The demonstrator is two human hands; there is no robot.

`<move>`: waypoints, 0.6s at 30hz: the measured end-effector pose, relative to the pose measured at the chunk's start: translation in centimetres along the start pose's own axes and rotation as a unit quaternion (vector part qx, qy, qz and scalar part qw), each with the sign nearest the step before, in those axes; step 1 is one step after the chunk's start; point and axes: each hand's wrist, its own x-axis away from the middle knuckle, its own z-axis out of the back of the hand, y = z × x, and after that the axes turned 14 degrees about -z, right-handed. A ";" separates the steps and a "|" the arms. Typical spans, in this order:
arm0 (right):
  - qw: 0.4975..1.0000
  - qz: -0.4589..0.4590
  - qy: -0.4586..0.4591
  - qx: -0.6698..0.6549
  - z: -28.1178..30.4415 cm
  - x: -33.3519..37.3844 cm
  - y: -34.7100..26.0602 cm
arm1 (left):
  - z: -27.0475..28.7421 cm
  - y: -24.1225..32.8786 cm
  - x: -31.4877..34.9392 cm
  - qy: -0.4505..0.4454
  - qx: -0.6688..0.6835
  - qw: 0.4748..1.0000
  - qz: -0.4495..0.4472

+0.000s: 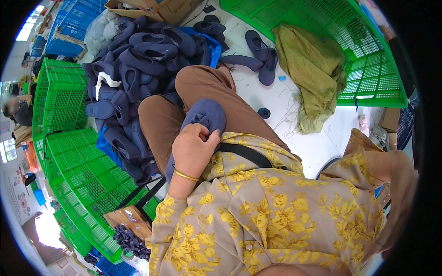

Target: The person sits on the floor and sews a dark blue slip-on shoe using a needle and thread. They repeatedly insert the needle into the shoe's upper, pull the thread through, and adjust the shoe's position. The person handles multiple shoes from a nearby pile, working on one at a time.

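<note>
A navy fabric slip-on shoe [213,112] lies along my lap, over the brown trousers [202,83]. My left hand [195,145], with a yellow bangle at its wrist, is closed on the shoe, thumb and fingers gathering the cloth near its opening. Part of the shoe is covered by this hand and wrist. My right arm [391,170] reaches out to the right and bends back at the picture's rim; its hand is out of sight. Beyond my knees on the left is a big heap of similar navy shoes [147,55].
Green perforated crates [83,165] curve along the left, and another green crate [373,78] stands at the far right. Olive cloth [308,69] is draped beside it. Loose shoes [267,66] and a dark thread spool [264,113] are on the white floor. A wooden block [129,220] sits lower left.
</note>
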 end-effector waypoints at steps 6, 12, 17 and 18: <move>0.979 -0.155 -0.114 0.063 1.0 -2.0 8.4 | 1.9 -1.3 1.1 -0.063 0.203 0.973 0.090; 0.917 -0.300 0.114 0.235 -2.7 -3.5 25.0 | 2.7 -1.1 2.2 -0.065 0.413 0.891 0.177; 0.848 -0.360 0.057 0.384 -3.4 -3.8 27.0 | 3.6 -1.6 2.9 -0.051 0.507 0.836 0.206; 0.853 -0.369 0.035 0.367 -3.0 -3.7 27.0 | 3.6 -1.4 2.9 -0.028 0.530 0.818 0.220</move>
